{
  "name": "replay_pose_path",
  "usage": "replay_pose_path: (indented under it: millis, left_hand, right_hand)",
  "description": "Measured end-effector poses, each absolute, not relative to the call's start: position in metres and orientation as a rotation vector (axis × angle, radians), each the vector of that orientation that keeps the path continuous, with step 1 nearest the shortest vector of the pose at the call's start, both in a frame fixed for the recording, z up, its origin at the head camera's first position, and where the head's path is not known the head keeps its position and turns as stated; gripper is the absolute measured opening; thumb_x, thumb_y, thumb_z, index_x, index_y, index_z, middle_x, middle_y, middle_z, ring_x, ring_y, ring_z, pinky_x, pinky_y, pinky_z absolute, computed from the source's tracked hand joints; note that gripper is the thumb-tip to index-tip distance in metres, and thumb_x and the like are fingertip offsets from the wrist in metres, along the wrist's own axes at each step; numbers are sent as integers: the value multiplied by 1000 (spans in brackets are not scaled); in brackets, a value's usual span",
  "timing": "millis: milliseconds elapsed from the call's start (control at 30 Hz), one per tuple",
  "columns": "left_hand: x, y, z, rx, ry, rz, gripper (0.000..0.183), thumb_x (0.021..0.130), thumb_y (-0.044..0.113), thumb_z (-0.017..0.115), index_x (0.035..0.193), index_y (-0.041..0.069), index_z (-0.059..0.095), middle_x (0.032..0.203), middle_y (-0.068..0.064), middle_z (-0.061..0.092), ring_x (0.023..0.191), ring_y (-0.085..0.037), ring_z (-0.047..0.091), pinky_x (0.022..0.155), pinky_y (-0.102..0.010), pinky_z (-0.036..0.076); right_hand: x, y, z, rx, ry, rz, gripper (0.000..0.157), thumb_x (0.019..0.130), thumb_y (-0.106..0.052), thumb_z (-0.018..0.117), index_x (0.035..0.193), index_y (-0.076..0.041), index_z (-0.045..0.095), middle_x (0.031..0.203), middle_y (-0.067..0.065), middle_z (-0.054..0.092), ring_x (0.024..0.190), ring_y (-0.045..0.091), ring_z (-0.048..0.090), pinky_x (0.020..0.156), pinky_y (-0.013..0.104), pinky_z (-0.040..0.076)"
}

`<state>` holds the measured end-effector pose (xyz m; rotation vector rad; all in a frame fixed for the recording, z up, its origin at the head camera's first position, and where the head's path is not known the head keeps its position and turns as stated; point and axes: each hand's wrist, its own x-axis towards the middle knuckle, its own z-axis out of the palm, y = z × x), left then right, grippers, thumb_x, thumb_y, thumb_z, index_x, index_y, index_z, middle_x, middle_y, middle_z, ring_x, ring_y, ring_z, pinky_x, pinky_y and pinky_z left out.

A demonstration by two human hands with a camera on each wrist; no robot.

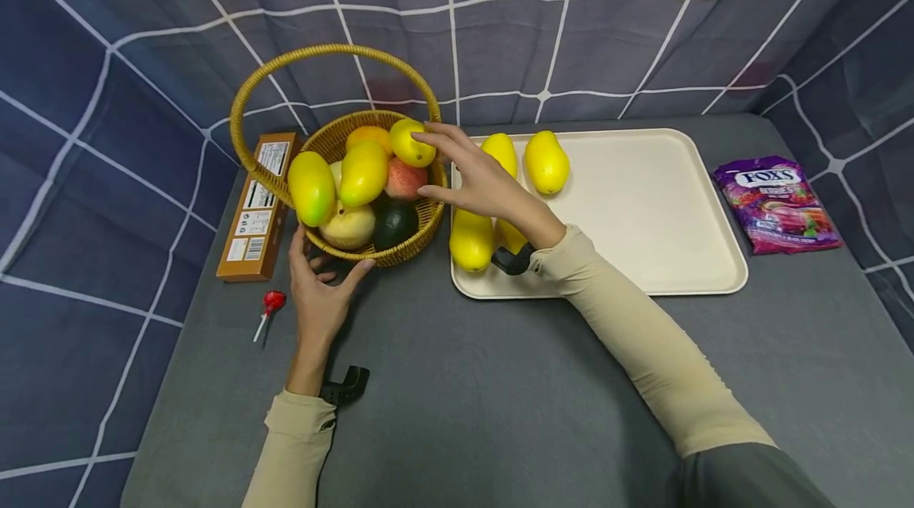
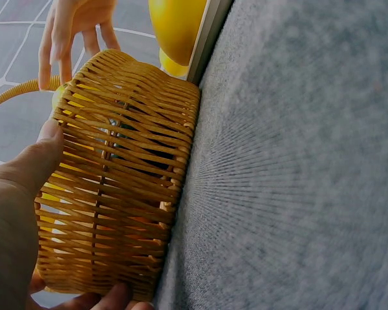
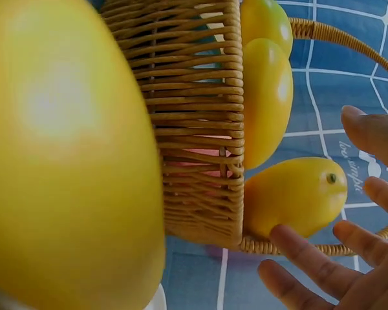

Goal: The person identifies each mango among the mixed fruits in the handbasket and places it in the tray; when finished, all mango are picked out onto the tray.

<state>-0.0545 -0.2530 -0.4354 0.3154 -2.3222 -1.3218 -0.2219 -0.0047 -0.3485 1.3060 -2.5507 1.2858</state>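
A wicker basket (image 1: 428, 214) with a tall hoop handle stands at the back left, filled with fruit. My left hand (image 1: 319, 294) holds its near side, thumb (image 2: 50, 132) at the rim and fingers round the wall. Above the basket's right edge my right hand (image 1: 474, 175) is spread, fingertips right at a yellow mango (image 3: 297, 197). Two yellow-green mangoes (image 1: 364, 173) lie on top to the left. Below them sit a reddish fruit (image 1: 405, 179), a dark green avocado (image 1: 395, 224), a pale round fruit (image 1: 347, 227) and, behind, an orange fruit (image 1: 369, 136).
Right of the basket is a cream tray (image 1: 628, 206) with several yellow mangoes (image 1: 547, 162) at its left end, partly hidden by my right arm. A purple candy bag (image 1: 777, 205) lies farther right. Left of the basket are a brown box (image 1: 250, 242) and a red lollipop (image 1: 273, 302).
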Motion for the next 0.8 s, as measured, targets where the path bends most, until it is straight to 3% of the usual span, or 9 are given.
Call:
replay_pose_path:
  millis: [233, 467, 800]
  left_hand:
    - [-54, -252, -434, 317, -2327, -1317, 106, 75, 22, 86, 155, 34, 18, 158, -2, 28, 115, -30, 52, 84, -36, 45]
    - [-54, -252, -432, 307, -2321, -1322, 106, 75, 21, 86, 155, 33, 19, 158, -2, 27, 114, -30, 52, 84, -38, 45]
    - [-55, -253, -434, 297, -2306, -1342, 103, 76, 18, 85, 155, 32, 20, 157, -2, 28, 114, -29, 53, 84, -41, 45]
  right_hand:
    - [-233, -19, -350, 1309, -2591, 1274, 71, 90, -33, 71, 151, -19, 38, 158, 10, 28, 108, 21, 58, 92, 34, 49]
    - [-237, -27, -349, 1300, -2677, 1120, 70, 91, -33, 69, 152, -25, 36, 162, 4, 20, 133, 27, 47, 98, 40, 47]
    - [-230, -24, -350, 1301, -2602, 1204, 55, 90, -31, 70, 140, -18, 50, 158, 6, 30, 139, 21, 39, 109, 39, 39]
